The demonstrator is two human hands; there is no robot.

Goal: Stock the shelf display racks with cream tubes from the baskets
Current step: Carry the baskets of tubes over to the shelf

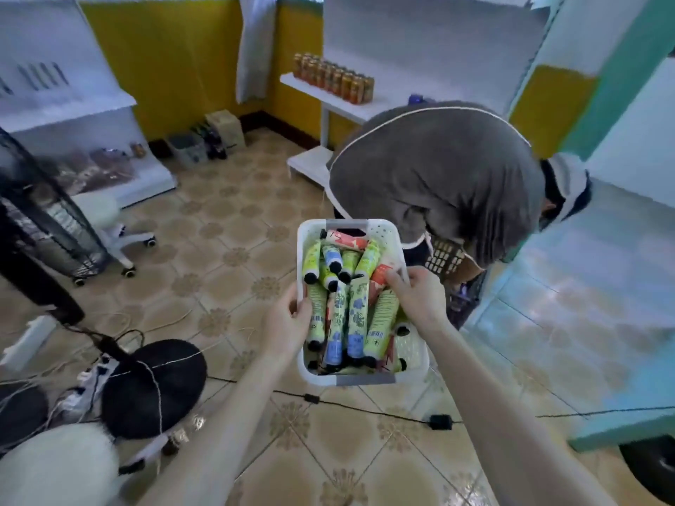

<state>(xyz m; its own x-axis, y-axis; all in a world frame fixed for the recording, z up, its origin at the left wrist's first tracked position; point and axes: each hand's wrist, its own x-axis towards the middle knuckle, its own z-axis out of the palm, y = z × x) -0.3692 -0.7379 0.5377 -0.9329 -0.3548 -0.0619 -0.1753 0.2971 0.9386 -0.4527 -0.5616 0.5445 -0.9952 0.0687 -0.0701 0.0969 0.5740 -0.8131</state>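
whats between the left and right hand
The white basket of cream tubes, in the head view; left hand and right hand hold its opposite rims.

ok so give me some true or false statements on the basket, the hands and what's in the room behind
1. The white basket is packed with cream tubes. True.
2. The left hand grips the basket's left rim. True.
3. The right hand hangs free, well away from the basket. False: its fingers curl over the basket's right rim.
4. The back shelf carries a row of blue bottles. False: it carries a row of orange cans.
5. A second person in a grey top bends over just beyond the basket. True.
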